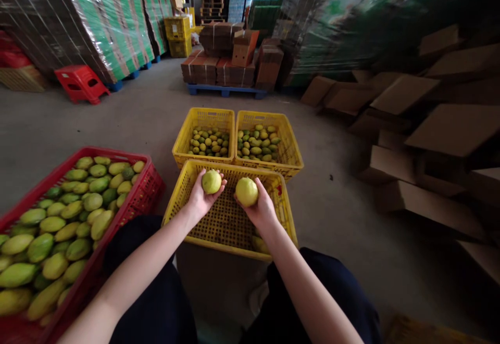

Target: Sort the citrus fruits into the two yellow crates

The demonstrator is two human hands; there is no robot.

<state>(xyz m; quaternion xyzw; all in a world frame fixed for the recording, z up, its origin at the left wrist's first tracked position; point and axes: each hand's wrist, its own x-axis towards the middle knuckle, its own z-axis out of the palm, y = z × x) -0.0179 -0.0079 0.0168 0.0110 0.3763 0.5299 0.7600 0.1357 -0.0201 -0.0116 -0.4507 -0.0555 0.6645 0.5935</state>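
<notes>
My left hand (198, 198) is closed around a greenish-yellow lemon (211, 182), its fingers curled beneath the fruit. In my right hand (265, 209) rests a second, yellower lemon (246, 192), gripped from below and the side. Both hands are above a yellow plastic crate (224, 232) with a perforated floor. Part of a yellow fruit (259, 244) shows in that crate's near right corner, mostly behind my right wrist. To the left, a red crate (153, 180) is heaped with green and yellow lemons (72, 209).
Two yellow crates (269, 115) with smaller-looking green-yellow fruit stand just beyond. Flattened cartons lie on a blue pallet (226, 91) behind them. Open cardboard boxes (416, 193) pile up on the right. A red stool (81, 84) and wrapped stacks (113, 21) stand at the far left.
</notes>
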